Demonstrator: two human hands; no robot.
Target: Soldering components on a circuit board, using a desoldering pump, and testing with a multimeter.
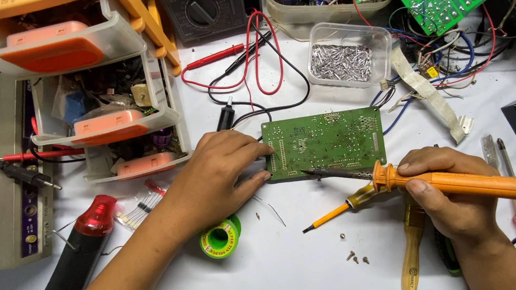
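Right hand (449,195) grips your orange soldering iron (454,181) with its tip at the lower edge of the green circuit board (324,143) mid-frame, while your left hand (223,165) presses flat, pinning the board's left edge steady

A: What is the green circuit board (324,141) like?

B: Matt green laminate, speckled with dull silver solder points. The soldering iron (430,181) touching its lower edge has a smooth orange plastic handle and a dark, tarnished metal shaft.

A: And above the board?

B: A clear plastic tub (348,52) of shiny metal bits. Left of the board, translucent plastic drawers (108,125) with glossy orange fronts.

A: Below the board?

B: A glossy green plastic solder spool (220,239), a varnished wooden handle (411,243), small dull metal screws (353,255), all on a matt white tabletop (291,270).
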